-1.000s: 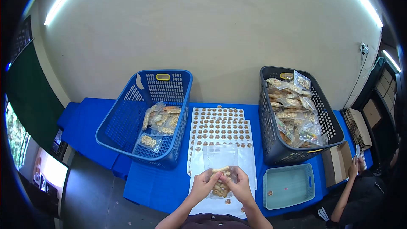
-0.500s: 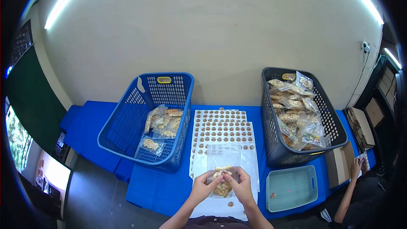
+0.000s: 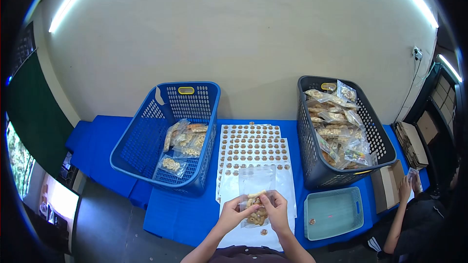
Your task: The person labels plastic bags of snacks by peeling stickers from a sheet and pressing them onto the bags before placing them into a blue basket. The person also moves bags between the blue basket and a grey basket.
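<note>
A clear zip bag of pale, curled snack pieces [image 3: 254,218] is held upright over the table, its unfilled top [image 3: 257,179] pointing away from me. My left hand [image 3: 233,214] grips the bag's left side, thumb across the front. On the right side my right hand [image 3: 277,210] has its fingers behind the bag and its thumb pressed on the front. A small round brown sticker [image 3: 258,201] shows on the bag between the thumbs. Beneath lie white sheets of round brown stickers [image 3: 253,147], the nearest part bare except for a lone sticker [image 3: 263,232].
At left stands a blue basket [image 3: 127,139] with several snack bags [image 3: 187,141]. A dark basket [image 3: 312,181] at right is heaped with filled bags [image 3: 336,122]. In front of it sits a pale green tray [image 3: 336,236] with a sticker inside. Another person's hand [image 3: 405,187] is beside a cardboard box [image 3: 382,190].
My right thumb has shifted up and right, and more of the sticker on the bag shows. The view has moved slightly. The other person's hand has moved a little.
</note>
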A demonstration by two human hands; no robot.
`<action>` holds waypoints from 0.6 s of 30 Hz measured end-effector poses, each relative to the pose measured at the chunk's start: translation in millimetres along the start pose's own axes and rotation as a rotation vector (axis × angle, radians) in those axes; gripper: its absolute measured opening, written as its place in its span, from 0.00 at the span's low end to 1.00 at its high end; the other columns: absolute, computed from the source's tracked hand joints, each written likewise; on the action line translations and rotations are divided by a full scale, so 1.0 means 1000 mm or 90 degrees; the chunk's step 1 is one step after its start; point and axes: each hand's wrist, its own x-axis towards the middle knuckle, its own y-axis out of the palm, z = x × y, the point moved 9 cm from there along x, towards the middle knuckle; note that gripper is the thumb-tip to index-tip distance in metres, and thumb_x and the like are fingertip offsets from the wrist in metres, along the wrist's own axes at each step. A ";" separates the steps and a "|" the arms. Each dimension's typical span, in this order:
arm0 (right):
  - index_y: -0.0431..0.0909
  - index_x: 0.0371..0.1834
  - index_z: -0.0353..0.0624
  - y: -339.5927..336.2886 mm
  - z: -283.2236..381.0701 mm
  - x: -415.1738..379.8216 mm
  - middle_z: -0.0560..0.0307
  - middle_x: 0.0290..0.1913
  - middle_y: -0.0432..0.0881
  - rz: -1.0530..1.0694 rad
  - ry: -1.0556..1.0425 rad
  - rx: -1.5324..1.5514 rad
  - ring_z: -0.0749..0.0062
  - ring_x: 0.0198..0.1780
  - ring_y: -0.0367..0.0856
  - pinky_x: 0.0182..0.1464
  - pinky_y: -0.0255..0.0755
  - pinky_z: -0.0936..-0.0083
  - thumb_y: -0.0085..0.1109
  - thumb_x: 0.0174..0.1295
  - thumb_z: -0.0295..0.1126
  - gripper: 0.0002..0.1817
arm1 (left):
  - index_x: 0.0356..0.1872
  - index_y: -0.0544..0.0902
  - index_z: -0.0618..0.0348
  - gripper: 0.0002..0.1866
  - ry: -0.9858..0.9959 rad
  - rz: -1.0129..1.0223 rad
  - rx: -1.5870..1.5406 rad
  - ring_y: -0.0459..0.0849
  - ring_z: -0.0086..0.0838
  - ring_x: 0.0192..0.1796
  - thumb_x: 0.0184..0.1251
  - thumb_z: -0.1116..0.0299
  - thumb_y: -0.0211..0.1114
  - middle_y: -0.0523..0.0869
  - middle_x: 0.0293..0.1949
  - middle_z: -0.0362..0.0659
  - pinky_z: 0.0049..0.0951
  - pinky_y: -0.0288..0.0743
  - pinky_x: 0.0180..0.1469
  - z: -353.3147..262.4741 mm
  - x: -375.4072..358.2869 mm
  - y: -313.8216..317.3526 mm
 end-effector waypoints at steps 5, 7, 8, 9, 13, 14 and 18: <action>0.73 0.33 0.35 0.001 -0.006 -0.001 0.61 0.31 0.77 0.003 0.001 -0.002 0.85 0.32 0.73 0.36 0.68 0.86 0.55 0.59 0.30 0.08 | 0.41 0.79 0.62 0.18 -0.012 -0.022 0.010 0.64 0.08 0.17 0.51 0.63 0.68 0.78 0.21 0.32 0.12 0.53 0.17 0.020 0.001 -0.002; 0.72 0.36 0.36 0.003 -0.008 0.000 0.60 0.33 0.77 0.021 0.020 0.021 0.85 0.33 0.73 0.38 0.68 0.86 0.55 0.59 0.31 0.09 | 0.41 0.79 0.62 0.18 -0.020 -0.028 -0.030 0.64 0.08 0.17 0.52 0.63 0.68 0.78 0.21 0.32 0.11 0.53 0.17 0.028 0.003 -0.001; 0.72 0.38 0.35 0.006 -0.006 -0.001 0.60 0.34 0.77 0.030 0.034 0.047 0.84 0.35 0.74 0.39 0.69 0.85 0.56 0.59 0.30 0.10 | 0.42 0.79 0.62 0.18 -0.023 -0.029 -0.066 0.65 0.08 0.17 0.52 0.63 0.67 0.78 0.22 0.33 0.11 0.54 0.17 0.035 0.004 0.000; 0.71 0.40 0.35 0.009 -0.001 -0.002 0.59 0.36 0.77 0.040 0.048 0.073 0.83 0.37 0.74 0.41 0.69 0.84 0.56 0.58 0.30 0.11 | 0.42 0.79 0.63 0.18 -0.025 -0.030 -0.102 0.67 0.08 0.18 0.52 0.63 0.67 0.79 0.22 0.33 0.11 0.56 0.18 0.039 0.005 0.000; 0.69 0.47 0.35 0.013 0.002 -0.006 0.58 0.41 0.76 0.087 0.023 -0.007 0.80 0.43 0.74 0.45 0.69 0.82 0.58 0.56 0.27 0.16 | 0.43 0.78 0.65 0.17 -0.019 -0.043 -0.145 0.73 0.10 0.21 0.55 0.65 0.65 0.80 0.25 0.36 0.10 0.61 0.20 0.037 0.007 -0.001; 0.69 0.47 0.34 0.013 0.003 -0.006 0.57 0.41 0.76 0.089 0.023 -0.002 0.80 0.43 0.74 0.45 0.69 0.82 0.58 0.56 0.27 0.17 | 0.43 0.78 0.66 0.17 -0.029 -0.033 -0.133 0.74 0.11 0.22 0.55 0.65 0.65 0.81 0.26 0.36 0.11 0.63 0.21 0.041 0.007 -0.002; 0.69 0.48 0.33 0.007 -0.001 -0.007 0.55 0.42 0.77 0.102 0.037 0.029 0.79 0.44 0.74 0.46 0.69 0.82 0.59 0.55 0.27 0.18 | 0.45 0.77 0.66 0.18 -0.057 0.036 -0.189 0.75 0.11 0.24 0.57 0.65 0.64 0.81 0.28 0.37 0.10 0.64 0.22 0.045 0.008 0.005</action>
